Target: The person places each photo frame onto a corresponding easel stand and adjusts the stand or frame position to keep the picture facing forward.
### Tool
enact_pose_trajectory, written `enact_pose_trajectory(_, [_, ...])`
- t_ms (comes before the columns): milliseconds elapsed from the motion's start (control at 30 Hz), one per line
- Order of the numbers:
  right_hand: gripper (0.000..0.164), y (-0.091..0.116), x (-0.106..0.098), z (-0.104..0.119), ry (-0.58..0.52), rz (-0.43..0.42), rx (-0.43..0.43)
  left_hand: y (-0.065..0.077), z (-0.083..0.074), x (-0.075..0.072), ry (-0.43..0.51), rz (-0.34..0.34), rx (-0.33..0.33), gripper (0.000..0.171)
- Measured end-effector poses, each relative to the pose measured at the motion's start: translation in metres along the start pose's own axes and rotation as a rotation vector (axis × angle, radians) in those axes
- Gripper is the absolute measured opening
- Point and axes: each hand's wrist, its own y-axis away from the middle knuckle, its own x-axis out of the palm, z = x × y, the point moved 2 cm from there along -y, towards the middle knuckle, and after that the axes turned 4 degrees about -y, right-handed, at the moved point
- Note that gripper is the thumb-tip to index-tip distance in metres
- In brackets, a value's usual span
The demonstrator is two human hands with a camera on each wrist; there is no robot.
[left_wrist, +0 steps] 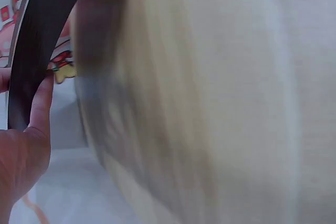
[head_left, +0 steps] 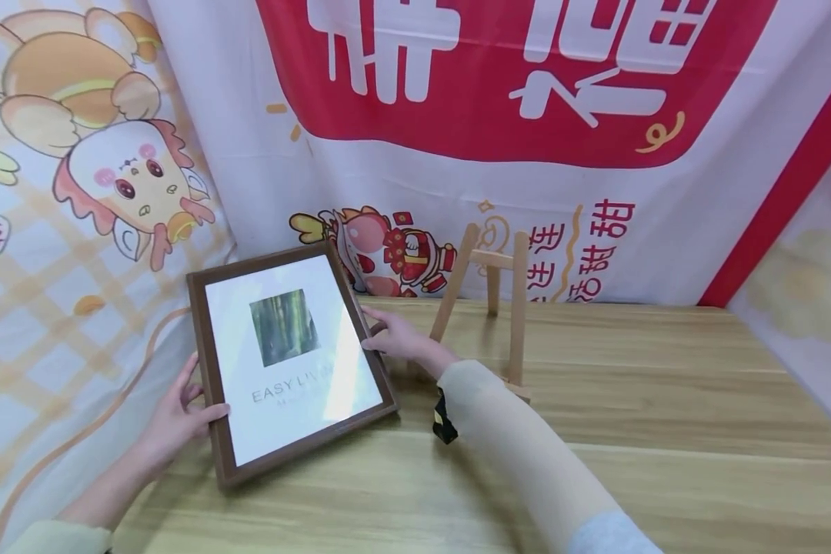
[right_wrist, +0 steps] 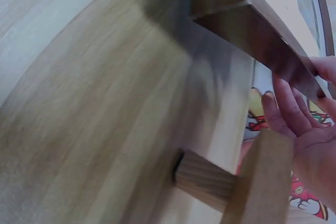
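Observation:
A brown picture frame (head_left: 221, 431) with a white sheet, a small forest picture and the words "EASY LIVIN" is tilted up at the left of the table. My left hand (head_left: 176, 419) grips its left side, thumb on the front border. On the opposite side, my right hand (head_left: 398, 337) holds the right edge. The left wrist view shows the frame's dark side (left_wrist: 39, 40) between thumb and fingers. In the right wrist view the frame's side (right_wrist: 257, 40) appears raised off the wood, fingers behind it. Just right of my right hand stands a small wooden easel (head_left: 518, 308).
The easel's lower part is partly hidden behind my right sleeve (head_left: 526, 454). A wood-grain table (head_left: 665, 385) stretches to the right. Printed cloth (head_left: 249, 154) hangs along the back and left sides, close to the frame.

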Motion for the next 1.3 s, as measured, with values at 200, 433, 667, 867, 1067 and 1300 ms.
enact_pose_trajectory(200, [0.069,0.011,-0.010,0.010,-0.126,-0.048,-0.069,-0.005,-0.015,-0.001,0.073,0.009,0.049,0.105])
enact_pose_trajectory(433, [0.070,0.022,-0.014,0.018,-0.125,-0.091,-0.093,-0.003,-0.019,0.001,0.056,0.005,0.064,0.105])
enact_pose_trajectory(667, [0.070,0.036,-0.017,0.027,-0.063,-0.131,-0.119,0.003,-0.025,0.004,0.063,-0.021,0.138,0.104])
enact_pose_trajectory(867, [0.072,0.056,-0.020,0.034,0.018,-0.170,-0.168,0.007,-0.030,0.008,0.042,-0.046,0.229,0.102])
enact_pose_trajectory(1067, [0.073,0.078,-0.027,0.038,0.074,-0.236,-0.180,0.009,-0.038,0.019,0.120,-0.018,0.282,0.101])
enact_pose_trajectory(1300, [0.074,0.104,-0.045,0.040,0.069,-0.272,-0.235,0.005,-0.058,0.037,0.135,-0.007,0.325,0.100])
